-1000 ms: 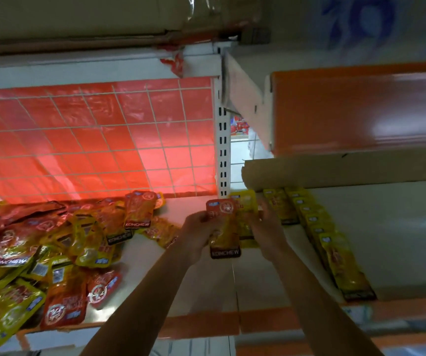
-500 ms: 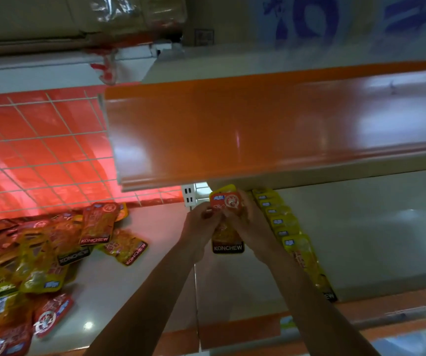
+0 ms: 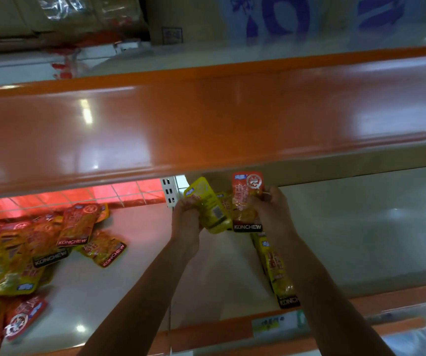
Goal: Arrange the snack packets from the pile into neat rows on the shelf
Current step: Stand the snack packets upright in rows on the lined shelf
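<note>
Both forearms reached forward and up under the upper shelf [image 3: 206, 119], a glossy orange lip. The left hand [image 3: 186, 220] had its fingers curled round the left edge of a yellow packet [image 3: 208, 205], tilted with its top leaning left. The right hand [image 3: 271, 214] pinched the right edge of a red packet [image 3: 246, 201], held upright, its black "KONCHEW" band at the bottom. Both packets were flat, shiny, crinkled pouches, raised just above the far end of the row [image 3: 276, 268] of overlapping yellow packets on the shelf [image 3: 129, 291], smooth and pale. The pile [image 3: 40, 247] of red and yellow packets lay heaped at the left, before a red wire grid [image 3: 104, 194].
</note>
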Motion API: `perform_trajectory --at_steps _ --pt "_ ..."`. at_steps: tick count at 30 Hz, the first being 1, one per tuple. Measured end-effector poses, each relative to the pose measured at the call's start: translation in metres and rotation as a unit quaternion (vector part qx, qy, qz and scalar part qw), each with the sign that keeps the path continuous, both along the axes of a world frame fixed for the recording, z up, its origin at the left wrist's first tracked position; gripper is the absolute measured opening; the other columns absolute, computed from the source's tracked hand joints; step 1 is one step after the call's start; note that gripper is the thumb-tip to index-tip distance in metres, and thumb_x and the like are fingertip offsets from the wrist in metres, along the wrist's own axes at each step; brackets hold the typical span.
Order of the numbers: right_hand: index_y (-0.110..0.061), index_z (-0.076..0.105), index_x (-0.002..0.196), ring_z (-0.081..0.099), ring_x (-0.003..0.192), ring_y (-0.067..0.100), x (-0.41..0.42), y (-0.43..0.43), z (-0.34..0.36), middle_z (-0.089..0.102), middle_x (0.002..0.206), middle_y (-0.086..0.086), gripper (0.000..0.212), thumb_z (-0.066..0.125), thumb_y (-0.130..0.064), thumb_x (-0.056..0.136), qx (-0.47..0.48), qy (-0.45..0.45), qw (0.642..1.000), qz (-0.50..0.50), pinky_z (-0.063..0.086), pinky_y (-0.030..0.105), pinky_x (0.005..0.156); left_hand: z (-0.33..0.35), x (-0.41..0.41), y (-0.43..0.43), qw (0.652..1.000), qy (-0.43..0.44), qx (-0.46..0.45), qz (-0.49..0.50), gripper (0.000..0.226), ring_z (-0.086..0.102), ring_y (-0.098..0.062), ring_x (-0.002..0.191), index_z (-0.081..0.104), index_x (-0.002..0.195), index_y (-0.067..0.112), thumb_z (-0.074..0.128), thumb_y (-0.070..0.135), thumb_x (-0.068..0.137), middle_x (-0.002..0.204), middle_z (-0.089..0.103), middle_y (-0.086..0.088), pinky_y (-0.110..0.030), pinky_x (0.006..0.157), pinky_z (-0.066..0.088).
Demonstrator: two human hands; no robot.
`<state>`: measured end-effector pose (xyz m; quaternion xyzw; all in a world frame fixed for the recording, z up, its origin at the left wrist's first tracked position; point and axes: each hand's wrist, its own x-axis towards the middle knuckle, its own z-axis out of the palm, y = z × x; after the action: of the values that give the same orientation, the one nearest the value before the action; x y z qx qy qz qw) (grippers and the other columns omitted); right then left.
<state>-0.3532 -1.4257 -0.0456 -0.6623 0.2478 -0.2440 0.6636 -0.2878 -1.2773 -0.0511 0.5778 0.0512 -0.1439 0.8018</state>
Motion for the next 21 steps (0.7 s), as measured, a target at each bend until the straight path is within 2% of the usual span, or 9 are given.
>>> perform_trajectory --at_steps 4,7,10,13,15,16,19,20,21 --pt "-0.026 0.055 0.088 0.065 0.088 0.017 -0.006 -0.017 0.002 0.067 0.1 0.004 0.019 0.065 -0.009 0.086 0.02 -0.006 1.0 0.0 0.052 0.031 0.067 -0.002 -0.005 -0.008 0.994 0.065 -0.084 -0.036 0.03 0.04 -0.01 0.037 0.058 0.068 0.021 0.039 0.014 0.091 0.049 0.043 0.005 -0.017 0.039 0.028" --pt "-0.027 0.055 0.089 0.065 0.087 0.015 -0.009 -0.027 0.001 0.067 0.098 0.0 0.02 0.065 -0.009 0.086 0.026 -0.004 1.0 0.014 0.049 0.028 0.065 -0.008 -0.006 -0.018 0.999 0.029 -0.019 -0.009 0.045 0.022 -0.01 0.033 0.046 0.048 0.024 0.063 0.027 0.09 0.043 0.026 0.004 -0.019 0.039 0.019" --pt "-0.023 0.058 0.093 0.066 0.084 0.014 -0.011 -0.037 -0.001 0.067 0.095 0.0 0.02 0.065 -0.006 0.085 0.045 -0.004 0.999 0.019 0.05 0.029 0.064 -0.013 -0.007 -0.026 0.999 0.036 -0.027 -0.009 0.055 0.017 -0.01 0.033 0.029 0.049 0.022 0.071 0.023 0.085 0.044 0.019 0.005 -0.016 0.036 0.018" --pt "-0.022 0.059 0.089 0.066 0.079 0.013 -0.013 -0.045 -0.002 0.068 0.09 -0.001 0.021 0.064 -0.002 0.084 0.061 -0.011 0.998 0.021 0.051 0.027 0.062 -0.016 -0.009 -0.032 0.999 0.027 -0.022 -0.023 0.04 0.031 -0.007 0.033 0.04 0.056 0.015 0.065 0.01 0.087 0.041 0.033 0.005 -0.015 0.038 0.031" --pt "-0.021 0.06 0.091 0.067 0.084 0.017 -0.013 -0.049 -0.002 0.068 0.093 0.002 0.021 0.064 -0.001 0.084 0.068 -0.012 0.997 0.027 0.055 0.033 0.068 -0.014 -0.013 -0.034 0.998 0.031 -0.031 -0.033 0.017 0.05 -0.01 0.041 0.056 0.071 0.009 0.063 0.005 0.086 0.05 0.054 0.0 -0.019 0.045 0.045" --pt "-0.019 0.061 0.093 0.068 0.087 0.019 -0.013 -0.051 -0.003 0.069 0.095 0.003 0.02 0.063 -0.001 0.084 0.07 -0.011 0.997 0.03 0.056 0.036 0.073 -0.013 -0.015 -0.034 0.997 0.036 -0.047 -0.039 0.004 0.061 -0.014 0.051 0.063 0.084 0.007 0.063 0.003 0.086 0.063 0.065 -0.004 -0.023 0.05 0.051" --pt "-0.013 0.06 0.103 0.067 0.09 0.022 -0.014 -0.056 -0.003 0.068 0.099 0.006 0.022 0.063 0.0 0.085 0.078 -0.012 0.996 0.036 0.057 0.039 0.078 -0.015 -0.014 -0.033 0.995 0.034 -0.082 -0.045 0.034 0.069 -0.027 0.08 0.06 0.115 0.01 0.061 -0.002 0.084 0.101 0.069 -0.013 -0.043 0.067 0.059" --pt "-0.012 0.06 0.104 0.067 0.09 0.022 -0.014 -0.057 -0.004 0.068 0.1 0.007 0.023 0.062 0.001 0.085 0.083 -0.014 0.996 0.038 0.057 0.038 0.077 -0.014 -0.013 -0.033 0.994 0.028 -0.09 -0.045 0.038 0.068 -0.03 0.085 0.058 0.118 0.012 0.059 -0.004 0.084 0.105 0.067 -0.014 -0.05 0.075 0.057" --pt "-0.011 0.06 0.105 0.067 0.09 0.023 -0.015 -0.058 -0.004 0.068 0.1 0.008 0.023 0.062 0.001 0.085 0.086 -0.016 0.995 0.04 0.057 0.039 0.077 -0.014 -0.013 -0.033 0.992 0.023 -0.109 -0.052 0.038 0.069 -0.032 0.085 0.058 0.117 0.014 0.057 -0.005 0.084 0.104 0.068 -0.014 -0.053 0.074 0.057"
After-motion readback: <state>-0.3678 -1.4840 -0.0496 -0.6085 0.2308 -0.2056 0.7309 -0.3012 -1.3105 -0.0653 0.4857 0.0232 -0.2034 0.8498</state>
